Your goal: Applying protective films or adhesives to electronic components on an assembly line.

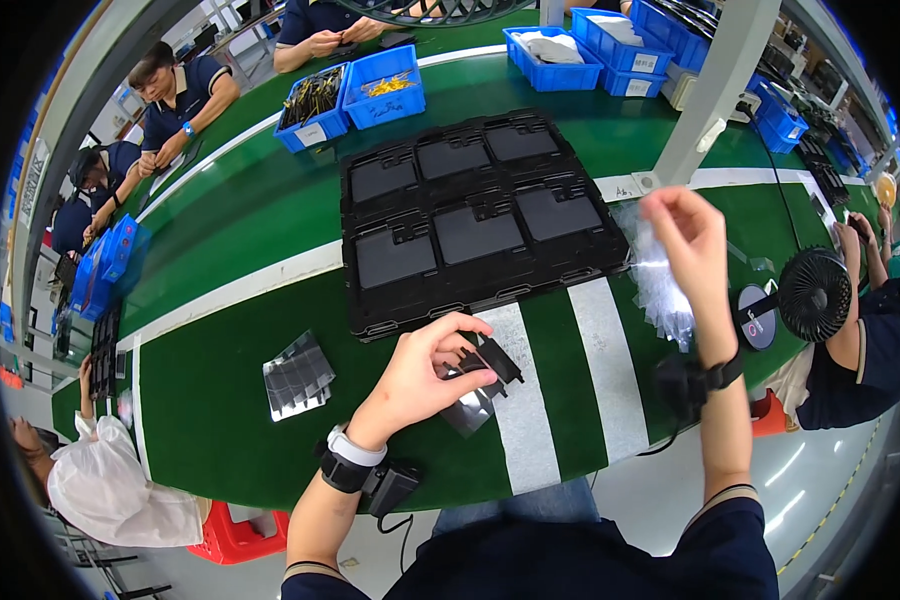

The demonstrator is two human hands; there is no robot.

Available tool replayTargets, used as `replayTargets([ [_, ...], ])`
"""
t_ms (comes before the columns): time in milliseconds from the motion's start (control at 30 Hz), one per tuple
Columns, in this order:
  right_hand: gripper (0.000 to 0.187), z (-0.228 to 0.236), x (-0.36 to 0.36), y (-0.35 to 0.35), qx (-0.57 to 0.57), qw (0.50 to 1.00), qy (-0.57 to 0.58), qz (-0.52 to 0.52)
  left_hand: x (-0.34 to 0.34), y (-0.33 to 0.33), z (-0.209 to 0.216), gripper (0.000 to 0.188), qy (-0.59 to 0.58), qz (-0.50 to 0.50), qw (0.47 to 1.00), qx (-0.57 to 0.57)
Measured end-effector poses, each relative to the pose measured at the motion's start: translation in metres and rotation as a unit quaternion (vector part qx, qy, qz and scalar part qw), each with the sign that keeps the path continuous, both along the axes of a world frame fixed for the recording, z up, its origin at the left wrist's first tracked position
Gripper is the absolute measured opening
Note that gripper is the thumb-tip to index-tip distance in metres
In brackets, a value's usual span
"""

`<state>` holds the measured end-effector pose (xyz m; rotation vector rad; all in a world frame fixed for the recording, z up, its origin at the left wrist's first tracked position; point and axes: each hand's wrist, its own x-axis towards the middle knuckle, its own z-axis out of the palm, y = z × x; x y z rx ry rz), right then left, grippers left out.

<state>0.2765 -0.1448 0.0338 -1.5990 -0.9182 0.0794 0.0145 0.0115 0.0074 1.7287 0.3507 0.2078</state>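
Observation:
My left hand (425,375) grips a small black plastic part (498,360) between thumb and fingers, above the near edge of the green mat. Just below these fingers is a shiny clear film piece (468,412); whether it is held or lies on the mat is unclear. My right hand (688,235) is raised at the right, over a pile of clear plastic film strips (665,300). Its thumb and fingers come together, and I cannot make out what is between them. A black tray (475,245) with several rectangular pockets, each with a dark flat panel, lies beyond my hands.
Left of my left hand lies a fanned stack of shiny films (298,378). Blue bins (385,88) with small parts stand at the back. A grey metal post (705,100) rises behind my right hand. A small black fan (813,292) stands at the right. Other people work around the table.

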Motion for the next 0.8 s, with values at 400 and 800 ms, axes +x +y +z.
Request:
replayTargets([
  [400, 0.018, -0.032, 0.045, -0.010, -0.333, 0.876, -0.332, -0.103, 0.001, -0.001, -0.012, 0.045, -0.046, -0.012, 0.964, 0.263],
  [800, 0.024, -0.014, 0.092, -0.008, -0.416, 0.899, -0.130, -0.042, -0.002, 0.001, -0.014, 0.033, -0.021, -0.017, 0.970, 0.243],
])
